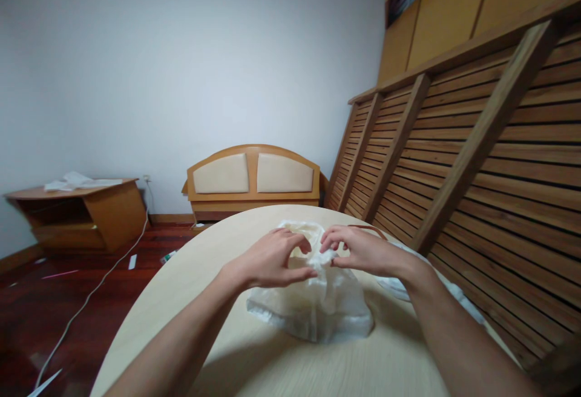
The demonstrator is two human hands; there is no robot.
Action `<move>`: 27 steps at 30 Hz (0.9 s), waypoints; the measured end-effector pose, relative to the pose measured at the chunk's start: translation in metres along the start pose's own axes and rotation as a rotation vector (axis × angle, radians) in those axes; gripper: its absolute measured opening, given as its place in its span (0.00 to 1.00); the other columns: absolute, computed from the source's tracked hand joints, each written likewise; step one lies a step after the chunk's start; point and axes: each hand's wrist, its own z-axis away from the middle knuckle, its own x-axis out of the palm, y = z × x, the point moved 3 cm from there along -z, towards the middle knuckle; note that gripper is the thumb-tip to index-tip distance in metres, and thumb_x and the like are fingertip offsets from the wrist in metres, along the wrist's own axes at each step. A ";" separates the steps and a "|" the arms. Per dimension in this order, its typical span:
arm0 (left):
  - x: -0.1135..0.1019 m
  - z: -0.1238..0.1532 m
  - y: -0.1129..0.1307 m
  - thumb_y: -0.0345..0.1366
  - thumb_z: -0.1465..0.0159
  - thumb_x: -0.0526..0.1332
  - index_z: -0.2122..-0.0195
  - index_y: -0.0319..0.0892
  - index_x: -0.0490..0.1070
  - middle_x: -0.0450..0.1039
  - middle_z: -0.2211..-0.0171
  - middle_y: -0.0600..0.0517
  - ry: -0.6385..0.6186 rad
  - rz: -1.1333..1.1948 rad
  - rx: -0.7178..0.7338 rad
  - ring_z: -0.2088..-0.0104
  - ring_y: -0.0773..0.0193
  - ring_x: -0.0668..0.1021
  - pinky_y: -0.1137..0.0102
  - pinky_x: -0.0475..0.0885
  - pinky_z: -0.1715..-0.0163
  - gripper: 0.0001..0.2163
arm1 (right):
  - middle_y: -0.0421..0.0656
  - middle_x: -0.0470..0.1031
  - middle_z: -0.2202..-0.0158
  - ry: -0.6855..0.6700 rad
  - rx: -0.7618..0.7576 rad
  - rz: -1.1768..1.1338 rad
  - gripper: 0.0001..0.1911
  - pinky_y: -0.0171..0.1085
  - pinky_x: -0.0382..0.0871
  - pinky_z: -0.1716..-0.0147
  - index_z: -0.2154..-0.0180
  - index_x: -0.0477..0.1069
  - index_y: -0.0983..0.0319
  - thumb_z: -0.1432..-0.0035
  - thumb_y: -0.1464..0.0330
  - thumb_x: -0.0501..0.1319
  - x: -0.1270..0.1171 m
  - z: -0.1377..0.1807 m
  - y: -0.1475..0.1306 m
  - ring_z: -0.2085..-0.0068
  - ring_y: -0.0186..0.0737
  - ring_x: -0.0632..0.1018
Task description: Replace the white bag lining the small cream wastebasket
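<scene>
A translucent whitish bag (pixel 336 312) lies on the round pale table (pixel 190 288), its middle bunched upward and its lower edge spread towards me. I cannot tell if it is plastic or thin cloth. My left hand (pixel 275 258) is over the bag's left side, thumb and fingers apart in a curved shape around the bunched part. From the right, my right hand (pixel 351 247) has its fingers curled, and the white bunch sits at its thumb and fingertips.
A white cloth-like item (pixel 394 288) lies on the table's right side, partly behind my right forearm, near a thin brown strap (pixel 370 227). Slatted wooden panels (pixel 454 161) lean along the right. A headboard (pixel 254 173), a low cabinet (pixel 91 215) and a floor cable (pixel 106 276) are beyond.
</scene>
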 end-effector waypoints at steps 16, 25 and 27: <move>0.016 -0.009 0.009 0.43 0.35 0.63 0.54 0.42 0.71 0.79 0.60 0.50 0.071 0.048 0.028 0.58 0.57 0.78 0.61 0.69 0.51 0.13 | 0.48 0.77 0.52 -0.006 -0.049 0.106 0.26 0.46 0.62 0.44 0.53 0.78 0.60 0.51 0.52 0.71 -0.003 0.004 -0.010 0.46 0.52 0.72; 0.002 -0.003 -0.003 0.32 0.42 0.65 0.62 0.41 0.75 0.77 0.63 0.50 -0.085 0.038 0.073 0.58 0.59 0.76 0.67 0.69 0.54 0.07 | 0.45 0.79 0.60 0.035 0.005 0.078 0.14 0.42 0.65 0.52 0.60 0.81 0.58 0.42 0.56 0.66 -0.002 0.003 0.006 0.54 0.47 0.76; -0.002 -0.002 -0.003 0.37 0.43 0.68 0.62 0.40 0.75 0.76 0.64 0.50 -0.079 0.017 0.036 0.59 0.58 0.76 0.66 0.68 0.55 0.10 | 0.44 0.79 0.62 0.046 -0.007 0.081 0.11 0.41 0.66 0.54 0.63 0.81 0.59 0.41 0.59 0.65 -0.002 0.001 0.002 0.56 0.46 0.76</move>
